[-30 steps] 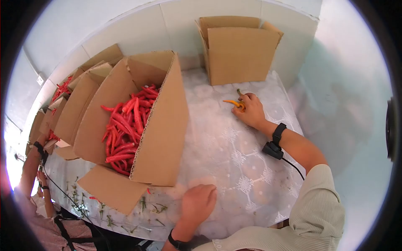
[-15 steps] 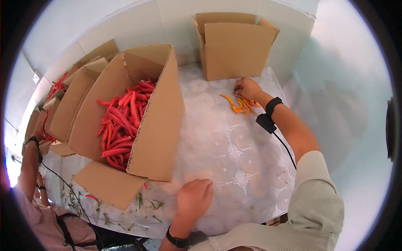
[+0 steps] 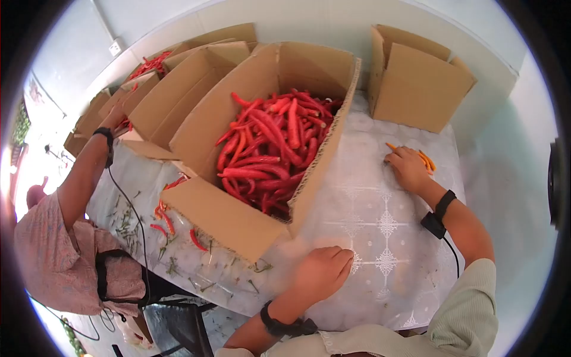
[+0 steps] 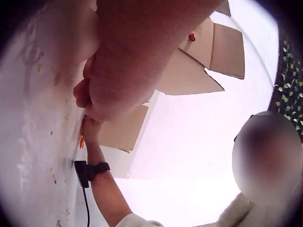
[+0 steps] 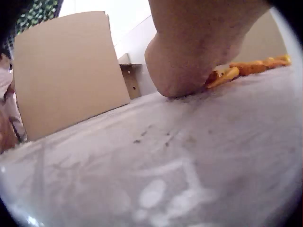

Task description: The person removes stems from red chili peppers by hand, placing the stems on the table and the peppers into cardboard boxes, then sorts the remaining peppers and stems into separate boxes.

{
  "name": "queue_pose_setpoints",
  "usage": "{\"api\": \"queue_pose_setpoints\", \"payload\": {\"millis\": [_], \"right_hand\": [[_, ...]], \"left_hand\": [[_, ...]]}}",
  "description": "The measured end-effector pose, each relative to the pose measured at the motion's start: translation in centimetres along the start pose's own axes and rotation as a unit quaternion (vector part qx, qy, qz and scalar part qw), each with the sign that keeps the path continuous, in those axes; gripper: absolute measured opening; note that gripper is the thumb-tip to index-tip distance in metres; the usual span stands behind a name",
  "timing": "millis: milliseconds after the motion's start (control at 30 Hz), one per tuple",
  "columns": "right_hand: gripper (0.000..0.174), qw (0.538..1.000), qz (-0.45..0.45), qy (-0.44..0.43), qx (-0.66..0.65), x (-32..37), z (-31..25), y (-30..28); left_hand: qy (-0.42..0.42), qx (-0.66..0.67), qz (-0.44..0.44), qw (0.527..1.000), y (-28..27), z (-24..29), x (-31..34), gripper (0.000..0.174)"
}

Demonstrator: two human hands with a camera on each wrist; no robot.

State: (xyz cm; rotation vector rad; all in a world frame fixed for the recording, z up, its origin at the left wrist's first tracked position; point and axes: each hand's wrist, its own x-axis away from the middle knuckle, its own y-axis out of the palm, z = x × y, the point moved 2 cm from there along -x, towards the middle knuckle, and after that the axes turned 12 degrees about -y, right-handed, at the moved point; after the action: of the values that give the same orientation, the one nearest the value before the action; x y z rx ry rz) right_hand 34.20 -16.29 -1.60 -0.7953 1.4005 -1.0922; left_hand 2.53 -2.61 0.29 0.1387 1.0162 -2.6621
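Your right hand (image 3: 409, 168) is covering slim, curved orange chillies (image 3: 426, 160) at right, grip unclear; your left hand (image 3: 324, 271) is resting relaxed, empty, on the lacy bench (image 3: 380, 196).

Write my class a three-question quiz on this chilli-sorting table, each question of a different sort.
1. True or false: the left hand grips a knife.
2. What does the right hand touch? A orange chillies; B scissors; C a cup.
3. Fill in: the red chillies lie in a cardboard ___.
Key: 1 false; 2 A; 3 box.
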Motion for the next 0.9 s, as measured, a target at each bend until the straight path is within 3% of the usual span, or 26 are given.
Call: {"api": "queue_pose_setpoints", "payload": {"millis": [100,233,267,300,367,467,567,667,800,900], "right_hand": [[0.031,0.998,0.043,0.030,0.042,1.2,3.1,0.4],[0.036,0.994,0.014,0.088,0.058,2.3,6.1,-0.7],[0.035,0.991,0.067,0.083,0.076,2.7,6.4,-1.0],[0.034,0.985,0.122,0.083,0.092,2.9,6.1,-1.1],[0.027,0.965,0.183,0.178,-0.064,2.7,3.6,-2.9],[0.020,0.970,0.183,0.123,-0.106,3.6,-1.1,-5.6],[0.019,0.967,0.102,0.208,-0.107,5.1,-6.4,-9.1],[0.016,0.979,0.060,0.158,-0.113,8.1,-8.6,-10.9],[0.014,0.968,-0.002,0.203,-0.145,10.6,-11.9,-13.1],[0.015,0.966,-0.024,0.229,-0.120,11.1,-13.9,-13.8]], "left_hand": [[-0.005,-0.009,0.006,1.000,0.0,-0.3,0.1,0.010],[-0.017,-0.005,-0.036,0.999,0.2,-0.6,0.1,0.012],[-0.019,-0.010,-0.037,0.999,0.4,-0.7,0.0,0.012],[-0.020,-0.017,-0.041,0.999,0.4,-0.9,0.0,0.013],[-0.025,-0.006,-0.006,1.000,0.5,-1.1,0.0,0.012],[-0.020,0.025,0.037,0.999,0.3,-0.8,0.1,0.012],[-0.020,0.079,0.067,0.994,0.2,-0.5,0.2,0.014],[-0.015,0.109,0.065,0.992,-1.1,0.8,1.2,0.013],[0.044,0.034,0.061,0.997,-4.0,0.6,3.6,0.012],[-0.027,0.026,0.128,0.991,-7.8,-1.2,5.5,0.012]]}}
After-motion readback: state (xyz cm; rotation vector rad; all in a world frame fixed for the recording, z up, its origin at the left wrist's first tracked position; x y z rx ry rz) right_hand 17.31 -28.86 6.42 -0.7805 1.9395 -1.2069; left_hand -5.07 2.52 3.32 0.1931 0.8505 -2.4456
